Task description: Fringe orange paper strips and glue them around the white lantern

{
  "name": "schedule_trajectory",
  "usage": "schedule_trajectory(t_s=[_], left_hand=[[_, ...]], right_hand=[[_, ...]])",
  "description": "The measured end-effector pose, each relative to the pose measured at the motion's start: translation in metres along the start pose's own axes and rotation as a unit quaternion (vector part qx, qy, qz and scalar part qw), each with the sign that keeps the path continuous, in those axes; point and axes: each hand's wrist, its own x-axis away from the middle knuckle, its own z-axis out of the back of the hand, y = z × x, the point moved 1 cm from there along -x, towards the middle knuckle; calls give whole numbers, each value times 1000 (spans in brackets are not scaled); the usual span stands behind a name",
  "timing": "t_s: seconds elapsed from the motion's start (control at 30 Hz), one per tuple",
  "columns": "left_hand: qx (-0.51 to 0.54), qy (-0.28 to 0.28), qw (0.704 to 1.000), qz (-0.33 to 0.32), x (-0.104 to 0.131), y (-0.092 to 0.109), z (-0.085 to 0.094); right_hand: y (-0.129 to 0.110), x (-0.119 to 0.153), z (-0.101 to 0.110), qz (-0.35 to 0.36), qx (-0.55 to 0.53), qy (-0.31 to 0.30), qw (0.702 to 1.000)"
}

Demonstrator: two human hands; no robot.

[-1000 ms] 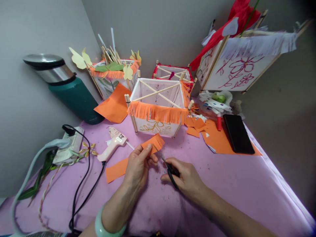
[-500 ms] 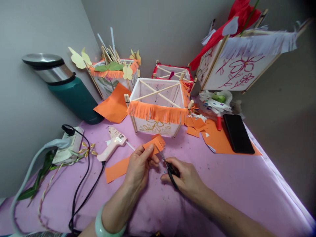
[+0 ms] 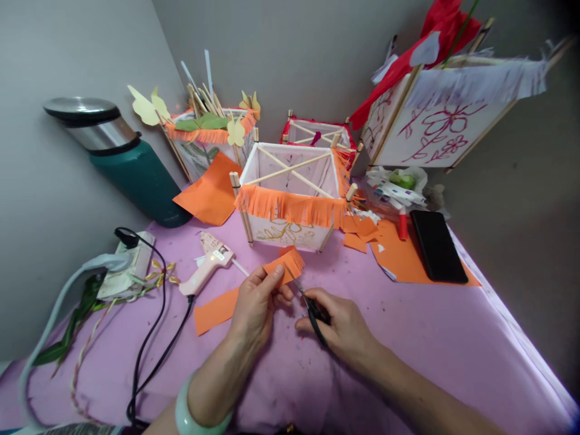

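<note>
Between thumb and fingers, my left hand [image 3: 260, 296] pinches a strip of orange paper [image 3: 283, 266] whose right end is cut into a fringe. Black-handled scissors [image 3: 316, 314] are gripped in my right hand [image 3: 347, 326], their blades at the strip's lower edge beside the fringe. Just beyond my hands stands a box-shaped lantern frame [image 3: 290, 229] of sticks and white sheeting, with orange fringe along its front and right top edges. Another orange paper strip [image 3: 216, 311] lies flat, partly behind my left hand. A pale pink glue gun [image 3: 208, 266] rests to the left of it.
On the left are a teal bottle [image 3: 140, 175], a power strip [image 3: 129, 266] and looping black cables. Decorated lanterns [image 3: 453, 121] stand along the back. To the right, a black phone [image 3: 438, 246] lies on orange paper [image 3: 394, 260], near a red marker [image 3: 403, 223].
The whole view has shifted very slightly. My hands, the paper strip and the scissors keep nearly the same position.
</note>
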Motion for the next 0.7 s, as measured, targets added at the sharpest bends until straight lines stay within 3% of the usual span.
schedule_trajectory(t_s=[0.7], left_hand=[[23, 18, 1000, -8, -2, 3, 2]], right_hand=[[-1, 0, 2, -6, -1, -7, 1000]])
